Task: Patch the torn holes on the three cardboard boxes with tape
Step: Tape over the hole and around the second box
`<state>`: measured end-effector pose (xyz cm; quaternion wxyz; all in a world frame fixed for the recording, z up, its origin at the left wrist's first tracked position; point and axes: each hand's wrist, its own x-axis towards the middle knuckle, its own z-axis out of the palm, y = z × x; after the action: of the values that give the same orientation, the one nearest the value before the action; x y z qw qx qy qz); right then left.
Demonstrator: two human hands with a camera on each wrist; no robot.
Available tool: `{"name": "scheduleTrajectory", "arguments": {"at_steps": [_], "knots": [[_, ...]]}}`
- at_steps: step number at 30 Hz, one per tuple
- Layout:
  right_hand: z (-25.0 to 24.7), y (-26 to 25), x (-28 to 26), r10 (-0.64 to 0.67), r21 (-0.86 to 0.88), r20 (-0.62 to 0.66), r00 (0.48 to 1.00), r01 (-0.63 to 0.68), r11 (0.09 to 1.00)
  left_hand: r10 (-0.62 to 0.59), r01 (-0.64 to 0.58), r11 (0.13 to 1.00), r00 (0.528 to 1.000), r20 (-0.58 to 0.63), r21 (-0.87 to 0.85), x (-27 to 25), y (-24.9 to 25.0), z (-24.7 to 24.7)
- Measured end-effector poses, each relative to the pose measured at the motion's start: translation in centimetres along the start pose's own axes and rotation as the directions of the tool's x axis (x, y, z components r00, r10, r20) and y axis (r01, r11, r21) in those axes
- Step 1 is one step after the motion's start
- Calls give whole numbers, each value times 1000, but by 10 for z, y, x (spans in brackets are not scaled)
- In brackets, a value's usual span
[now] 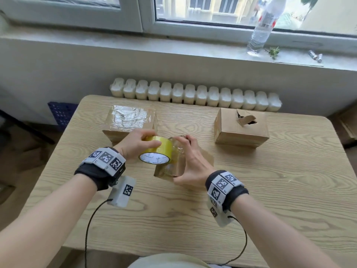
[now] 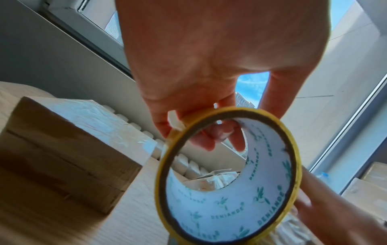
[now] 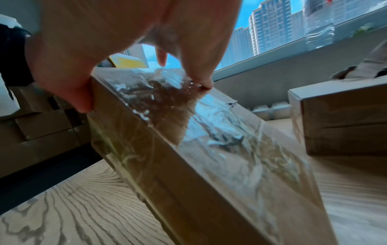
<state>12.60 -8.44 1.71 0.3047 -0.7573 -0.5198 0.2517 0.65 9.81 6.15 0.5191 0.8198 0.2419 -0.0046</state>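
My left hand grips a yellow tape roll with a white core, held on edge above the table. The roll fills the left wrist view, with my fingers curled over its rim. Right beside it, my right hand holds the middle cardboard box, tilted up, its top covered with shiny tape. In the right wrist view the thumb and fingers clasp the edges of that taped box. A taped box lies at back left. At back right stands a box with an open torn hole.
The wooden table has free room in front and on the right. A white radiator runs behind it. On the windowsill stand a plastic bottle and small items. Cables hang from both wrist units at the front edge.
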Motion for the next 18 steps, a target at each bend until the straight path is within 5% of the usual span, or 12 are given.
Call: {"name": "scheduleTrajectory", "arguments": {"at_steps": [6, 14, 18], "knots": [[-17, 16, -27, 34, 119, -139, 990, -17, 993, 74, -75, 993, 997, 16, 87, 14, 37, 20], [-42, 26, -43, 113, -193, 5, 994, -110, 975, 121, -151, 939, 986, 115, 309, 28, 84, 58], [-49, 23, -43, 194, -181, 42, 980, -183, 966, 113, -172, 948, 968, 224, 267, 29, 86, 57]]}}
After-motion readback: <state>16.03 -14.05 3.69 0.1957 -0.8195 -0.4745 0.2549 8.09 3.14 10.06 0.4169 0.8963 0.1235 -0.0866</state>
